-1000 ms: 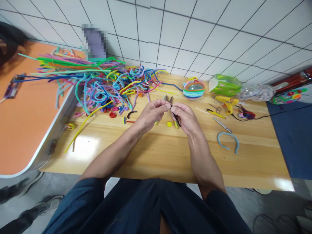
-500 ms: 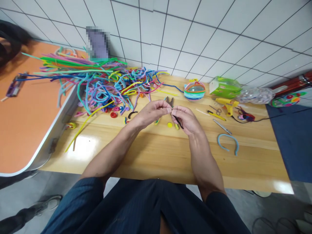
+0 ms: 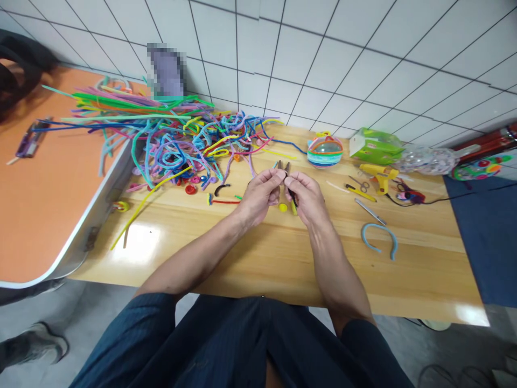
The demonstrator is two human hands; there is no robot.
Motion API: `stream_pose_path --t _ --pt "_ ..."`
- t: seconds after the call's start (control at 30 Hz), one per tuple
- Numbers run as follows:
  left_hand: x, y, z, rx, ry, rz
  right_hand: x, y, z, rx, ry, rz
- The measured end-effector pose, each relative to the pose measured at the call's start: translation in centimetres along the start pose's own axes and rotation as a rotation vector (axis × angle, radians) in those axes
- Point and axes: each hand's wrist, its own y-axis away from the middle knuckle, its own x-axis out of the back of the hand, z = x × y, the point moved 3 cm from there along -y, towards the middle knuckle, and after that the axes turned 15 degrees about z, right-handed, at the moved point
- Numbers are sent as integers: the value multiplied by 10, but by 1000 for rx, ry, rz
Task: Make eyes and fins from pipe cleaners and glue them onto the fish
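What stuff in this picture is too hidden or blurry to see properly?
All in the head view:
- Black pipe cleaner: mostly hidden by the fingers of the left hand and right hand pinching it.
- Pliers: handles hidden behind both hands.
- Pixelated object by the wall: blurred out.
- Colourful toy: cut off by the right edge.

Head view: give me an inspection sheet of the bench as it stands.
Surface: wooden table, glossy; orange table butts its left edge.
Job's things: black pipe cleaner pinched between both hands; pliers lying just behind them.
Clutter: pipe cleaner pile, striped ball, blue arc, scissors, green box.
Grippers: left hand and right hand fingertip to fingertip.
Cables: black cord from glue gun.
Surroundings: tiled wall; another person's shoe.
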Motion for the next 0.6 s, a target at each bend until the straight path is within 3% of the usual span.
stream_pose_path --t 0.17,0.3,0.47,0.6 --pt "7 -7 24 -133 -280 -201 9 -2 -10 -38 64 -63" --pt "12 -9 36 -211 -426 -277 8 1 -12 -58 73 -109" --pt "10 -8 29 -261 -341 -143 4 2 -6 -35 52 -54" --pt "3 -5 5 -124 -137 -4 -2 0 3 -2 8 -2"
